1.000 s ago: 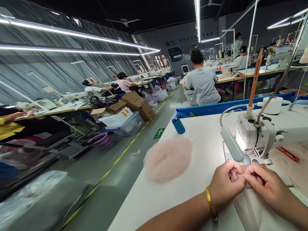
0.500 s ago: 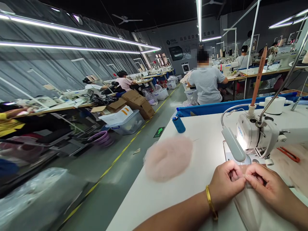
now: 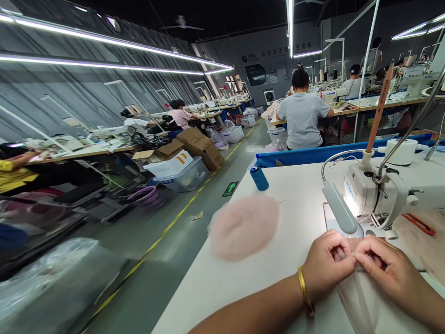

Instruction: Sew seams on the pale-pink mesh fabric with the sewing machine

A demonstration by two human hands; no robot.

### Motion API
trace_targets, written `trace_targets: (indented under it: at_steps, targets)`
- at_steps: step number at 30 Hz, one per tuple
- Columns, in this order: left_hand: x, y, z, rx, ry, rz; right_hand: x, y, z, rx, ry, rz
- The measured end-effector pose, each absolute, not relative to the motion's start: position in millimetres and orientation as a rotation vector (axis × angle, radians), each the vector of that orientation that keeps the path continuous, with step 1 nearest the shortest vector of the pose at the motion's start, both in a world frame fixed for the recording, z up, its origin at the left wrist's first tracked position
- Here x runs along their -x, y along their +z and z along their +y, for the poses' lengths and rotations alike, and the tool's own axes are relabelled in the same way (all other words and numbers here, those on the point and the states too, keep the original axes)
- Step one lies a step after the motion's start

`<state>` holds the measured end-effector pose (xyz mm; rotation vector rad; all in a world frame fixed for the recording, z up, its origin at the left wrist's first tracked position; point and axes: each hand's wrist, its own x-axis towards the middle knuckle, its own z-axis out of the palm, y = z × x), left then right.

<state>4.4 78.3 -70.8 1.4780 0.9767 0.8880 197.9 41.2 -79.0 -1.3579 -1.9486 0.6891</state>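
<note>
My left hand (image 3: 328,262), with a yellow bangle at the wrist, pinches a strip of sheer pale fabric (image 3: 355,299) between thumb and fingers. Right beside it, my right hand (image 3: 385,262) pinches the same fabric, the thumbs nearly touching. From the fingers the cloth hangs toward me over the white table. Just beyond both hands stands a white sewing machine (image 3: 365,190), its lit needle area partly hidden by a grey lamp (image 3: 340,208). A round heap of pink tulle (image 3: 245,227) lies to the left on the tabletop.
A blue thread cone (image 3: 259,178) stands near the table's far left corner. Red-handled snips (image 3: 419,223) lie right of the machine. Left of the table runs an aisle with a yellow line, boxes (image 3: 200,148) and a plastic bin (image 3: 184,175). A co-worker (image 3: 302,113) sits ahead.
Both hands keep the same pinch on the fabric, almost unmoved. The view has shifted very slightly.
</note>
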Motion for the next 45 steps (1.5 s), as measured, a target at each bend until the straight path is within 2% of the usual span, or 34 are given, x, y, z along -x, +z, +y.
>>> trace_targets:
  at_steps: [21,33,38,45]
  targets:
    - [-4.3,-68.7,77.9,-1.318,0.839,1.002,-195.9,-82.2,41.3,1.371,0.649,-1.891]
    - [2.0,-71.4,80.6,-1.509,0.879,0.889,-196.3,-85.0,42.8,1.36,0.617,-1.84]
    - [0.8,-72.6,79.3,-1.335,0.854,0.992,-196.8,-83.6,42.5,1.361,0.648,-1.87]
    - [1.6,-69.1,78.5,-1.433,0.849,0.999,-197.9,-88.2,39.9,1.448,0.703,-1.817]
